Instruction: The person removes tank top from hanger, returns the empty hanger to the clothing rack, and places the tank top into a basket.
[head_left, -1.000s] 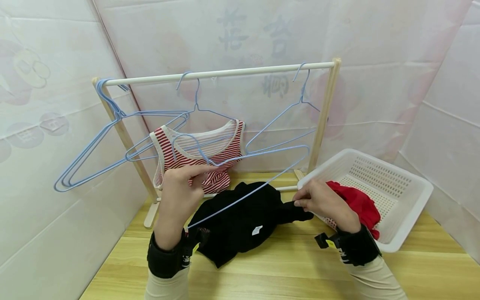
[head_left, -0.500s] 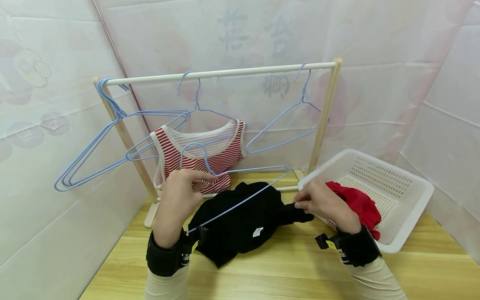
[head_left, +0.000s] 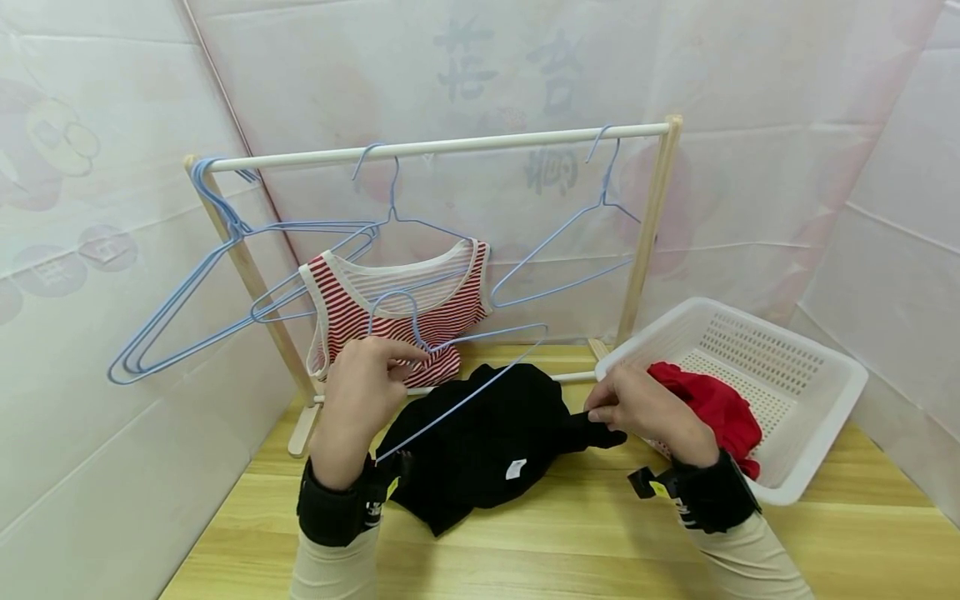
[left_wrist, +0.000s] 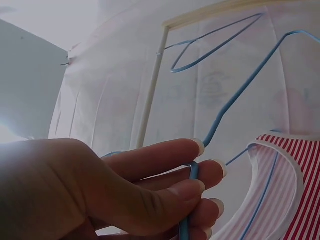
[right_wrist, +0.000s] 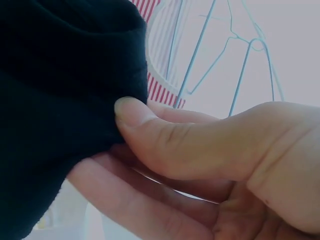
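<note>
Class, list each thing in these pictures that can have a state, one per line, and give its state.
Left hand: gripping a blue wire hanger.
Blue wire hanger: off the rail, held above the black garment.
Right hand: pinching the black garment.
Black garment: crumpled on the table.
Striped vest: hung on the rail.
White basket: holding a red garment.

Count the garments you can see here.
3: a striped top hanging on the rail, a black garment on the table, a red one in the basket. More may lie beneath.
</note>
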